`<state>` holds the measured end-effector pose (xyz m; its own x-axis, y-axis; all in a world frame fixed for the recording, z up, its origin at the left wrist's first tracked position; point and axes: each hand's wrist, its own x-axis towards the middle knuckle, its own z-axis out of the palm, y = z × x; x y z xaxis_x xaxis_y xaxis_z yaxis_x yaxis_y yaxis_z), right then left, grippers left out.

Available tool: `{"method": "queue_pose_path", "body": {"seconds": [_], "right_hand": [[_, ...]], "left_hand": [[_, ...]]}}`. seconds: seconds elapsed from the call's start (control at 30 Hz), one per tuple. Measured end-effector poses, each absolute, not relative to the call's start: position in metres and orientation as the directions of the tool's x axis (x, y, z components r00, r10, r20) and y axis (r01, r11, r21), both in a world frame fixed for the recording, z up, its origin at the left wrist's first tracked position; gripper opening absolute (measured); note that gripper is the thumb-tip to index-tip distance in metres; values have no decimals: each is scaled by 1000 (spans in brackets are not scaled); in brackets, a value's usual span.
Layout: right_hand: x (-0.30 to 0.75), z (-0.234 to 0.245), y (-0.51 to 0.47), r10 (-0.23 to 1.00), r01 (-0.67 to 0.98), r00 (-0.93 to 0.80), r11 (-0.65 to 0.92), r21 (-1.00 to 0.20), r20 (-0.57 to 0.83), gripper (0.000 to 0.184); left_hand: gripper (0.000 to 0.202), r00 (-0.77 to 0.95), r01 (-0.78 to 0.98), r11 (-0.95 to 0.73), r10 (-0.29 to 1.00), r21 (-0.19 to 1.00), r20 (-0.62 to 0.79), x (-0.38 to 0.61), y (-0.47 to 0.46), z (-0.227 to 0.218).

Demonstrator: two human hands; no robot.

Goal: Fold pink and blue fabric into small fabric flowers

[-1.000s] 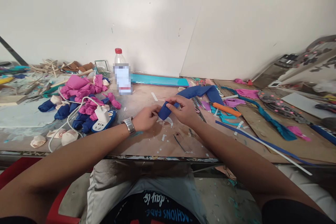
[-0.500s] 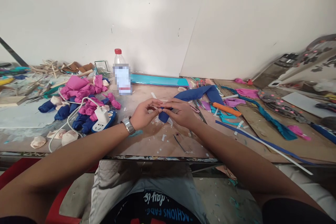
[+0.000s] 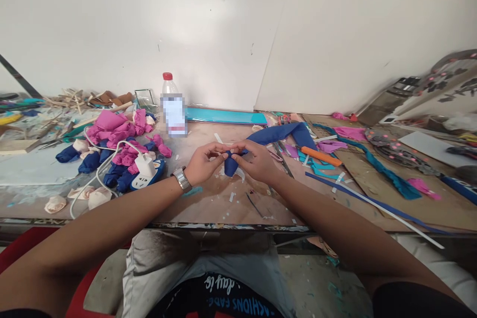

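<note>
Both my hands meet over the middle of the brown table (image 3: 208, 203). My left hand (image 3: 203, 164), with a metal watch on its wrist, pinches one side of a small rolled piece of dark blue material (image 3: 230, 164). My right hand (image 3: 257, 160) curls its fingers over the roll's other side and top. The roll trails into a long blue strip (image 3: 283, 132) that lies on the table behind my right hand. A small clear scrap lies under the roll.
A pile of pink and blue rolled pieces (image 3: 115, 144) and a white power strip with a plug (image 3: 146, 169) lie at the left. A clear bottle with a red cap (image 3: 172, 107) stands at the back. An orange-handled knife (image 3: 320, 155), teal strips and scraps lie at the right.
The blue roll has turned more upright between my fingers, and both hands have shifted slightly while they keep hold of it. My view has tipped a little upward.
</note>
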<state>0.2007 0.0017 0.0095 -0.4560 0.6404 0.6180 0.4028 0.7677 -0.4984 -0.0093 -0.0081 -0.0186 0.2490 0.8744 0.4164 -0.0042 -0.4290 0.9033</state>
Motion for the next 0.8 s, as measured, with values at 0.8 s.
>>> {"method": "queue_pose_path", "body": {"seconds": [0.8], "right_hand": [[200, 11, 2, 601, 368, -519, 799, -475, 608, 27]], "left_hand": [[48, 310, -61, -389, 868, 919, 388, -11, -7, -21]]}}
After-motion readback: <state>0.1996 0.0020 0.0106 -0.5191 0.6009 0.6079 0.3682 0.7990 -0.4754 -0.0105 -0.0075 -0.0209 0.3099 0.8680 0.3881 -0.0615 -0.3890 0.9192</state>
